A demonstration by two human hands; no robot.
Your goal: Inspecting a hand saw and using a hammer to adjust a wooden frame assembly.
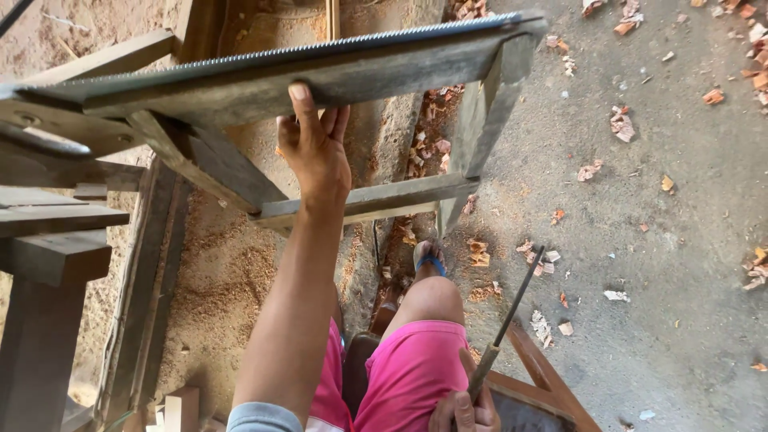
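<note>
Fingers [308,112] on grey toothed saw frame [272,76], worn

Bright even daylight, soft shadows, sharp focus.

Sawdust-strewn dirt floor [664,240], scattered reddish wood chips [622,124], wooden frame stand [472,128] on it.

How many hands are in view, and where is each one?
2. The left hand grips the wooden frame saw up top; the right hand holds a file at the bottom edge.
</note>
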